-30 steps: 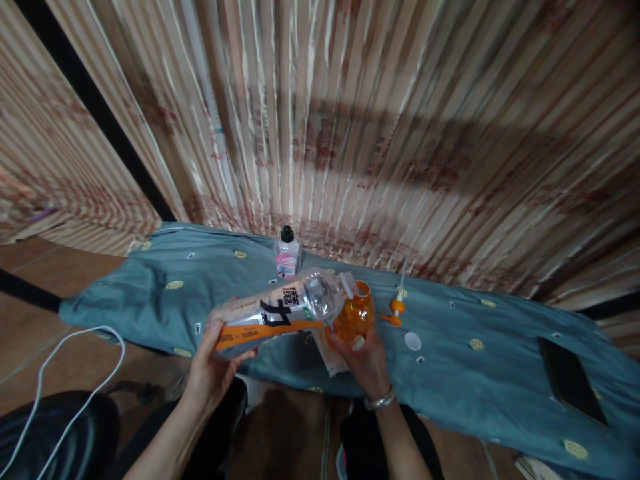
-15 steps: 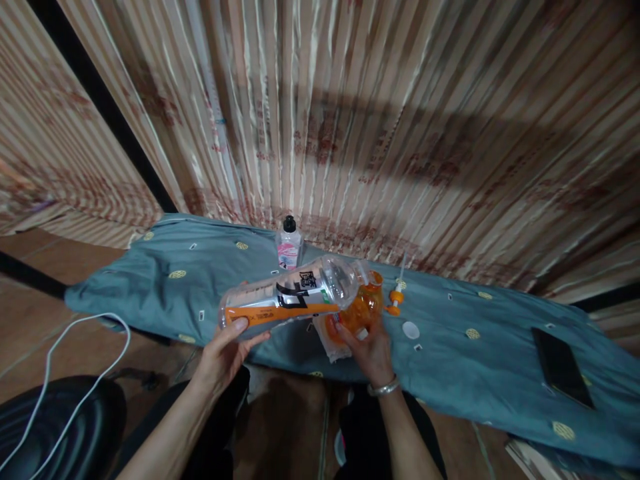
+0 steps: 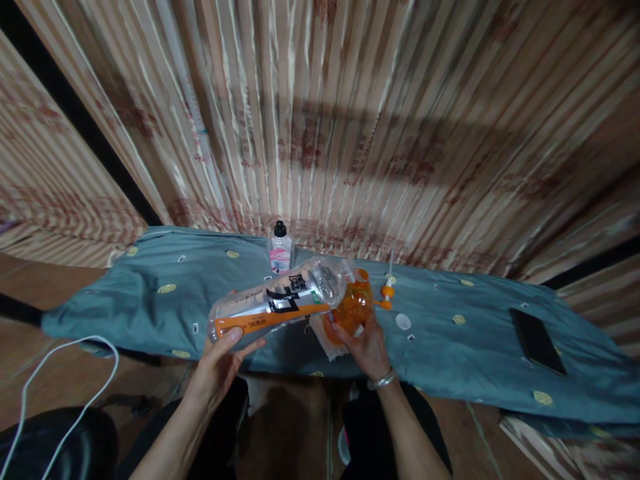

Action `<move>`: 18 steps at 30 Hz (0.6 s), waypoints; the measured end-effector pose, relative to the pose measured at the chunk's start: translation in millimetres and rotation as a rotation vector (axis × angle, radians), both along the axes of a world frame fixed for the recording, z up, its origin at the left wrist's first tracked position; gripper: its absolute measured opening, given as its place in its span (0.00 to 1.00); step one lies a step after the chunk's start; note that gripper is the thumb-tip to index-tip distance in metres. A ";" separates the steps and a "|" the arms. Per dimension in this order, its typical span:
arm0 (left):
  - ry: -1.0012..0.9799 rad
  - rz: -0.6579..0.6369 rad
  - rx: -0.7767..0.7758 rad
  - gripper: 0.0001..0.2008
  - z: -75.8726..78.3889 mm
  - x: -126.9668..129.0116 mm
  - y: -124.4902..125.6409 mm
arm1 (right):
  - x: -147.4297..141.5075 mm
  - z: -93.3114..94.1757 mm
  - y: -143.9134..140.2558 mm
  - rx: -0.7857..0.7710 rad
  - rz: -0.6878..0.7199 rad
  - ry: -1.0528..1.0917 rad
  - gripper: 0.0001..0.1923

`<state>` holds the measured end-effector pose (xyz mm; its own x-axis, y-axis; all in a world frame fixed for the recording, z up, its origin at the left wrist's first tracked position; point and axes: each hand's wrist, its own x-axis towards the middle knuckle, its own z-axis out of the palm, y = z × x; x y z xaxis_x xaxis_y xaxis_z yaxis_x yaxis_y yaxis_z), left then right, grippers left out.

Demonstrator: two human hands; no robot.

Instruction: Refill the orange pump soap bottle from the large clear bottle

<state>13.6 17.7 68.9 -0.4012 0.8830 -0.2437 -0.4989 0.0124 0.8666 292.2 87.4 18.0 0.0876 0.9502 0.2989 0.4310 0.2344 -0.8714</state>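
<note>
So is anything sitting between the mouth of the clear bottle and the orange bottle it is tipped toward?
Nothing visible does. The clear bottle, held tilted by the left hand, has its mouth right at the open top of the orange bottle, which the right hand grips. The pump lies apart on the cloth.

So my work surface is a long board [image 3: 165, 313] wrapped in teal cloth with little yellow dots, sitting right against the striped curtain. On it: a small pink-label bottle [image 3: 280, 248] standing at the back, an orange pump nozzle [image 3: 386, 293], a white cap [image 3: 401, 322], a black phone [image 3: 537, 341] far right, and, I think, a crumpled tissue [image 3: 320, 332] by the front edge.
</note>
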 end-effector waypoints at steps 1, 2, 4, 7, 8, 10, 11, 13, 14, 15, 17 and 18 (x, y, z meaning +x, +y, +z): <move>0.005 0.020 -0.006 0.47 -0.4 0.8 0.3 | -0.5 1.3 0.2 0.000 0.002 0.004 0.36; 0.010 0.044 -0.007 0.46 -0.8 1.9 0.5 | -0.8 2.3 0.3 0.001 0.005 0.006 0.36; 0.021 0.080 0.005 0.45 -1.7 4.1 0.4 | -0.6 3.9 0.2 0.005 0.010 0.006 0.36; 0.043 0.073 0.034 0.40 -1.0 6.2 -0.9 | 0.6 5.7 -0.5 -0.009 0.025 -0.002 0.38; 0.050 0.068 0.042 0.39 -0.1 6.3 -1.5 | 1.0 6.2 -0.7 -0.020 0.033 -0.007 0.38; 0.065 0.060 0.055 0.38 2.6 5.9 -2.6 | 1.7 6.5 -0.7 -0.033 0.047 -0.020 0.39; 0.071 0.049 0.053 0.39 4.0 5.6 -2.9 | 1.9 6.0 -0.6 -0.031 0.049 -0.029 0.40; 0.077 0.036 0.045 0.41 6.0 5.3 -3.2 | 2.3 3.4 0.1 -0.015 0.037 -0.050 0.40; 0.075 0.039 0.041 0.41 6.6 5.5 -3.2 | 2.4 1.3 0.5 -0.003 0.026 -0.061 0.41; 0.071 0.047 0.040 0.40 6.8 5.7 -3.3 | 2.5 -1.2 1.0 0.008 0.015 -0.070 0.41; 0.062 0.075 0.041 0.38 6.9 6.1 -3.5 | 2.7 -6.1 1.7 0.023 0.001 -0.082 0.42; 0.062 0.082 0.042 0.38 7.0 6.0 -3.6 | 2.9 -8.0 1.9 0.027 0.000 -0.085 0.42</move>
<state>19.6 14.1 75.9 -0.4854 0.8556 -0.1798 -0.4425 -0.0631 0.8946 295.0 89.3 10.0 0.0606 0.9417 0.3309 0.5029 0.2575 -0.8251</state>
